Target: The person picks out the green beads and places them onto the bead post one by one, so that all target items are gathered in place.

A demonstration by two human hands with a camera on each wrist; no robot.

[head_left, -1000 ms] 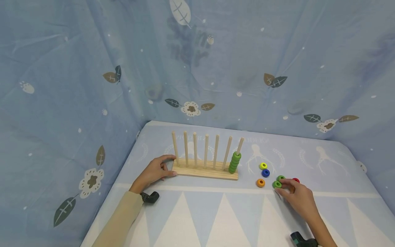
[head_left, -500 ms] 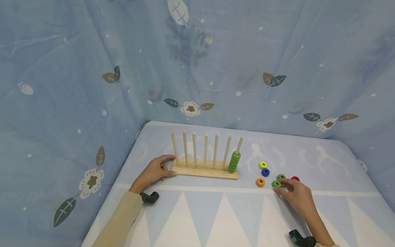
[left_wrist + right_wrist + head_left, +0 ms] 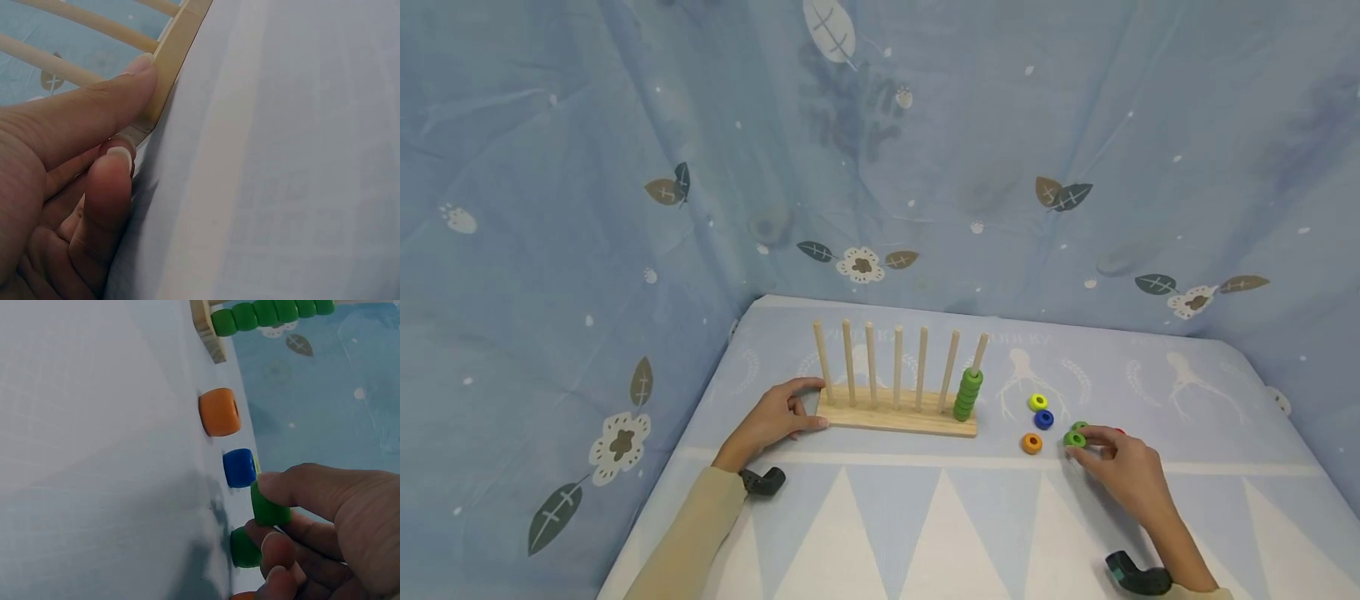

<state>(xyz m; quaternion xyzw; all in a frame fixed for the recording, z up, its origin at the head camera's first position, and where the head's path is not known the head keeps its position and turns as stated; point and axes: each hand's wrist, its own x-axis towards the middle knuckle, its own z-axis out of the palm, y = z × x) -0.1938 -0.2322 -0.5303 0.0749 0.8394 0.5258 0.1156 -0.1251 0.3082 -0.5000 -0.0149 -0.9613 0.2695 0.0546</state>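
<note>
A wooden peg stand [image 3: 895,422] with a row of upright pegs sits on the table. Several green beads [image 3: 967,395] are stacked on its rightmost peg. At the stand's left end, my left hand [image 3: 772,414] grips the base between thumb and fingers, close up in the left wrist view. Over on the right, my right hand [image 3: 1126,471] pinches a green bead [image 3: 269,507] between thumb and fingers, slightly above the table. A second green bead [image 3: 245,548] lies just behind it, partly covered by the fingers. A red bead [image 3: 1120,431] is mostly hidden behind the right hand.
Between the stand and my right hand lie a yellow bead [image 3: 1037,402], a blue bead [image 3: 1043,419] and an orange bead [image 3: 1032,443]. Patterned blue cloth [image 3: 865,167] hangs behind and to the left of the table [image 3: 970,517].
My right hand has raised the pinched green bead a little off the table, and now covers more of the red bead. The left hand stays on the stand's end.
</note>
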